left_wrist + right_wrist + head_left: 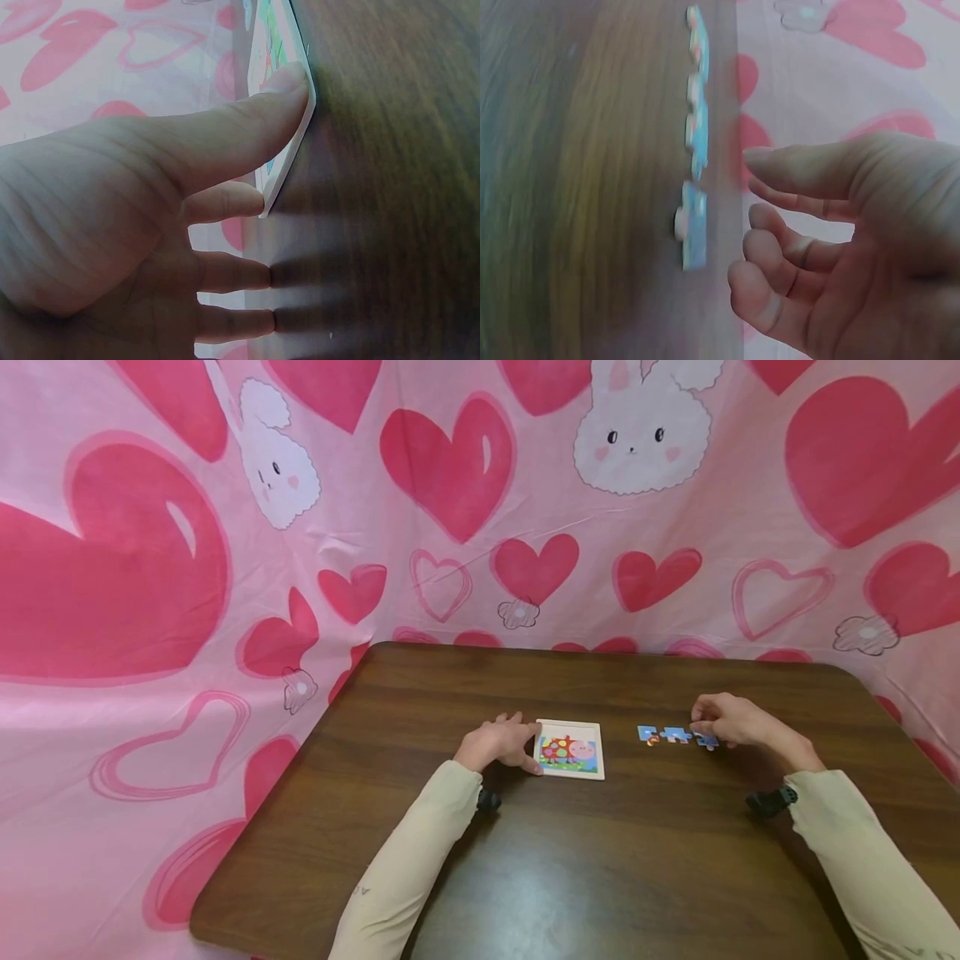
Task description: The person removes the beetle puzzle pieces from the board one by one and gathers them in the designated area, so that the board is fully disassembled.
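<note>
A small puzzle board (602, 756) with a pale frame lies left of the row of loose pieces. Its assembled part shows a red, spotted ladybug-like figure with a pink face; the strip along its top is bare. My left hand (498, 742) steadies the board's left side, thumb (285, 82) on the near corner and fingers spread. Three blue jigsaw pieces (676, 736) lie in a row to the right. Over the rightmost piece (707, 741) hovers my right hand (733, 719), fingers loosely bent, with nothing between thumb and fingertips in the right wrist view.
The brown wooden table (510, 877) has rounded corners. Behind it and at the left hangs a pink cloth (465, 602) with hearts and rabbits. Dark straps with small devices (770, 802) sit at both wrists.
</note>
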The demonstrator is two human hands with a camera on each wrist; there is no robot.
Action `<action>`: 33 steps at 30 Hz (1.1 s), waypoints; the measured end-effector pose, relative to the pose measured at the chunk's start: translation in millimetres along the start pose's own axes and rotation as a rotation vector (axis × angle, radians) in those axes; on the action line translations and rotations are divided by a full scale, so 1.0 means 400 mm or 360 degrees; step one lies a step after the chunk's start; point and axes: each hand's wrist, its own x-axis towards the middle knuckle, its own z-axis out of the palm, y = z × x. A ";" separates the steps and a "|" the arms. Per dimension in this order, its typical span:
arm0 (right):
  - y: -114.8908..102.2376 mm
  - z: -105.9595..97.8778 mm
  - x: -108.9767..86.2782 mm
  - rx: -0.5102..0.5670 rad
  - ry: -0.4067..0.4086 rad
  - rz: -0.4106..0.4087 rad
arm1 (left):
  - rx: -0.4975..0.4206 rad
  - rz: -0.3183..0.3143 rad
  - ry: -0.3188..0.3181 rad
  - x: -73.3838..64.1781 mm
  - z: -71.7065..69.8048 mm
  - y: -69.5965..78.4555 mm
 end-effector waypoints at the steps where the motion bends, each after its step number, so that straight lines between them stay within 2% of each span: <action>1: -0.009 0.001 0.001 -0.0003 0.0005 -0.0009 | -0.0007 0.0000 0.0002 0.000 0.000 0.000; 11: -0.096 0.026 0.032 -0.0033 0.0065 -0.0153 | -0.0024 -0.0003 -0.0007 0.006 0.002 -0.004; 18: -0.141 0.053 0.067 0.0027 -0.0030 -0.0185 | 0.0001 -0.0004 -0.0013 0.013 0.001 -0.004; 29: -0.207 0.092 0.113 -0.0030 -0.0042 -0.0288 | 0.0024 0.0015 -0.0006 0.014 0.004 -0.004; 33: -0.237 0.111 0.128 -0.0003 -0.0118 -0.0254 | 0.0024 0.0022 -0.0001 0.013 0.004 -0.006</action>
